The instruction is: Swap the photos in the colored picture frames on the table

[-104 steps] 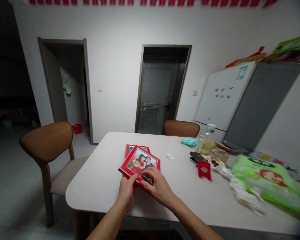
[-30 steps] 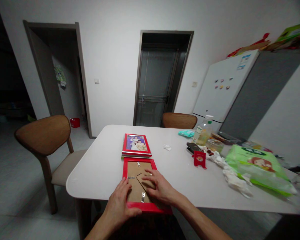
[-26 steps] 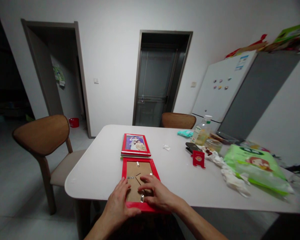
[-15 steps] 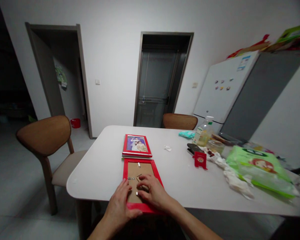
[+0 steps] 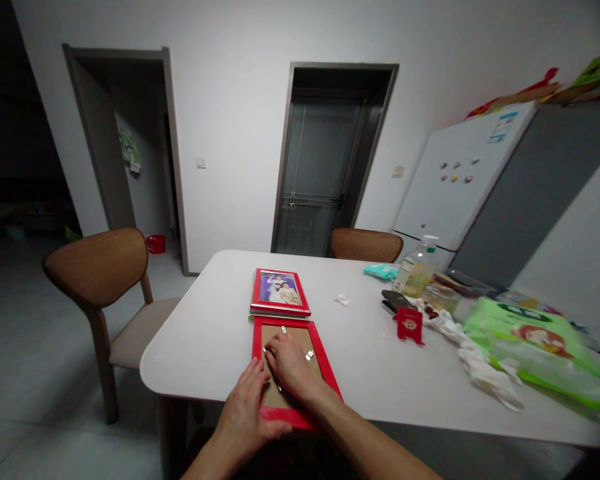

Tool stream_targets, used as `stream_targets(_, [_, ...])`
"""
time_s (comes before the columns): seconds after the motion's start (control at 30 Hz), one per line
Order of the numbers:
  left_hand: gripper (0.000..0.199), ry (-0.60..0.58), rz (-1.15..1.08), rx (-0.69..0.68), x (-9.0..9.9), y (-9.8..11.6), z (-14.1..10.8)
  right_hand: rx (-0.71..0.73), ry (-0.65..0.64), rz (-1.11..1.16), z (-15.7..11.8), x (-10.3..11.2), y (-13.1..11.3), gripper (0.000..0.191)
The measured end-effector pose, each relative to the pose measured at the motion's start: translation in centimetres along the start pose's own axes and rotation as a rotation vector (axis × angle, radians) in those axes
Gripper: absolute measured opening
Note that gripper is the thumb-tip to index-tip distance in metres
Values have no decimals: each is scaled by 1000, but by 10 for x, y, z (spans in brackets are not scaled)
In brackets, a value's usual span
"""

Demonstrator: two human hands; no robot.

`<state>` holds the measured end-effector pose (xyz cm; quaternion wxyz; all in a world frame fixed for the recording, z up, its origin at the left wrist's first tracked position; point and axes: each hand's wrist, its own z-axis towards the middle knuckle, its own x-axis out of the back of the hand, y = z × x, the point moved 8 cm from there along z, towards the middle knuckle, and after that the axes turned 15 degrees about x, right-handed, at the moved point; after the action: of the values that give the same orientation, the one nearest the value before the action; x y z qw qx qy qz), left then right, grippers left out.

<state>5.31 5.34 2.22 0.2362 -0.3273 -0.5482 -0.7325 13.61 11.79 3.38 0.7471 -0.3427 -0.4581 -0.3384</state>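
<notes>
Two hands work at a red photo frame (image 5: 323,360) that lies face down at the table's (image 5: 200,347) near edge, brown backing board upward. By its look, the step in hand is dealing with the small metal clips around that board: the right hand (image 5: 286,363) bends over it, fingers bunched near the left-side clip, though whether they pinch it cannot be told. The left hand (image 5: 247,407) lies with thumb and fingers apart, spanning the near left corner. The next move probably calls for a steady frame and fine fingertip pressure on a clip; the right-side clip (image 5: 309,355) shows uncovered. Just beyond sits a second red frame (image 5: 281,293), its photo facing up. No brand can be read: the green packet (image 5: 525,333) bears pale characters on a dark oval, too blurred to make out, and lettering on the bottle's (image 5: 416,267) label and the refrigerator's (image 5: 460,187) blue-and-white sticker is likewise illegible.
</notes>
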Motion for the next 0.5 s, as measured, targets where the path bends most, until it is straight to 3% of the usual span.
stream_targets(0.17, [69, 32, -12, -12, -1, -3, -1, -39, 15, 23, 0, 1, 13, 22])
stream_targets(0.37, [71, 35, -1, -16, -2, -4, -2, -242, 16, -81, -4, 11, 52, 28])
stream_targets(0.5, [70, 35, 1, -16, -3, -5, -1, -254, -3, -77, -2, 8, 56, 27])
